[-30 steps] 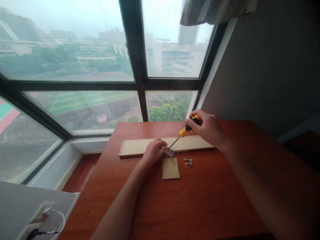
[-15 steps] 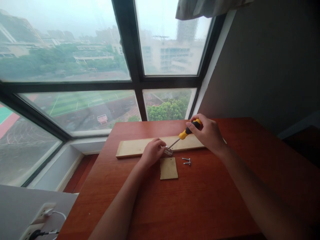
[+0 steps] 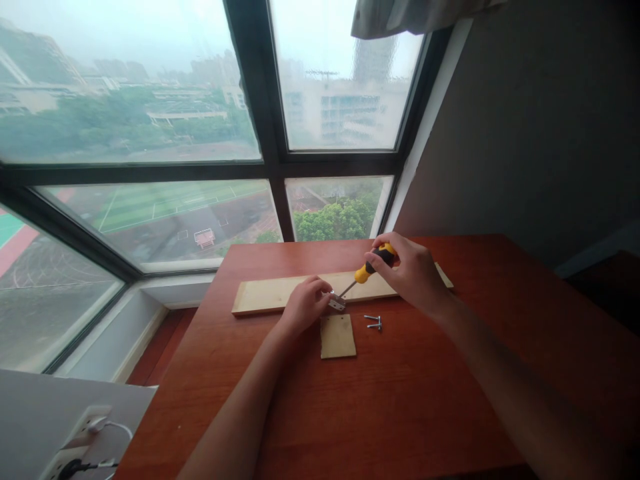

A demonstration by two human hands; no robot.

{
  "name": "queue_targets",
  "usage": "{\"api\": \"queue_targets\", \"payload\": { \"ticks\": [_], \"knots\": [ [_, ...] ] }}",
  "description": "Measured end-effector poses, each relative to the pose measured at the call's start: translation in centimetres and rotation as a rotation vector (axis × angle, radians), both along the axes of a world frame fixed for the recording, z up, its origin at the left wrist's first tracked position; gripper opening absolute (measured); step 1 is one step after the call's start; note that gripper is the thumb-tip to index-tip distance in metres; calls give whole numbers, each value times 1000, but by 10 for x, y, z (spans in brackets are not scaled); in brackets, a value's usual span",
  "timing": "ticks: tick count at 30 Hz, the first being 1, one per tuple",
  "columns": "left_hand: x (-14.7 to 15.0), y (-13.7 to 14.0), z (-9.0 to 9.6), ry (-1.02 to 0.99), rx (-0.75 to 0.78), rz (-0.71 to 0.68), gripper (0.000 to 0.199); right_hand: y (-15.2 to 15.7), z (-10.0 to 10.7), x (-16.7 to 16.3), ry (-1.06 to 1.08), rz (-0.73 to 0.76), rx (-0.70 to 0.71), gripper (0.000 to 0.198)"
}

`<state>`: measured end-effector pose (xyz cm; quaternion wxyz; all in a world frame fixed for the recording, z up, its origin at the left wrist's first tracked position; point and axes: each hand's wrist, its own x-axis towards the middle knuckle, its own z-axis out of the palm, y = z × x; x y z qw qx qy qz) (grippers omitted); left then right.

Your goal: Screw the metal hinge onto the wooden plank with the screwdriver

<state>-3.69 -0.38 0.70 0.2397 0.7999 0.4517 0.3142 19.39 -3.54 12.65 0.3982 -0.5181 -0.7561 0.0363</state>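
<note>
A long pale wooden board (image 3: 265, 294) lies across the far part of the red-brown table (image 3: 400, 393). My left hand (image 3: 305, 303) pinches a small metal hinge (image 3: 338, 303) at the board's near edge. My right hand (image 3: 407, 270) grips a yellow and black screwdriver (image 3: 369, 265), whose tip rests on the hinge. A small square wooden piece (image 3: 338, 336) lies flat just in front of the hinge. Two loose screws (image 3: 374, 322) lie to its right.
Large windows (image 3: 175, 133) stand behind the table, and a grey wall (image 3: 540, 120) rises at the right. A white power strip (image 3: 80, 443) with plugged cables sits on a ledge at the lower left.
The view shifted slightly. My right hand with the screwdriver has moved a little left and down towards the hinge, so the handle stands steeper. My left hand has stayed on the hinge.
</note>
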Motion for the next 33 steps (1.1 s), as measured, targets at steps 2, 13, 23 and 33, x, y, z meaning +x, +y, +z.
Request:
{"api": "queue_targets", "payload": {
  "ticks": [2,13,23,33],
  "knots": [
    [-1,0,0,6,3,-5,8,-2,3,-6,-29,51,15,17],
    [2,-2,2,41,12,17,8,-3,12,-5,-41,-6,54,17],
    [3,-2,4,56,4,21,7,-13,-14,24,21,-152,1,20],
    [0,0,2,28,-12,-4,8,-16,-11,22,63,-164,51,23]
  ]
}}
